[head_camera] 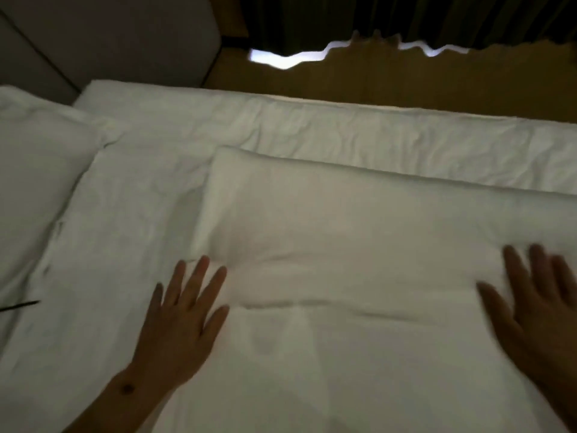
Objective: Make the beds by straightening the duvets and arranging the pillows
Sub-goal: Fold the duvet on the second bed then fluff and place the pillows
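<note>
A white duvet (359, 220) lies folded across the bed, its near fold creased between my hands. My left hand (184, 317) rests flat on the duvet at the lower left, fingers spread and holding nothing. My right hand (540, 310) lies flat on the duvet at the right edge of view, fingers apart, slightly blurred. A white pillow (40, 170) sits at the left, at the head of the bed. The white sheet (312, 126) shows wrinkled beyond the duvet.
A padded grey headboard (109, 35) stands at the upper left. Beyond the far bed edge is a brown floor (374, 79) and dark curtains (406, 17) with light under the hem. A thin dark object (22, 305) pokes in at the left edge.
</note>
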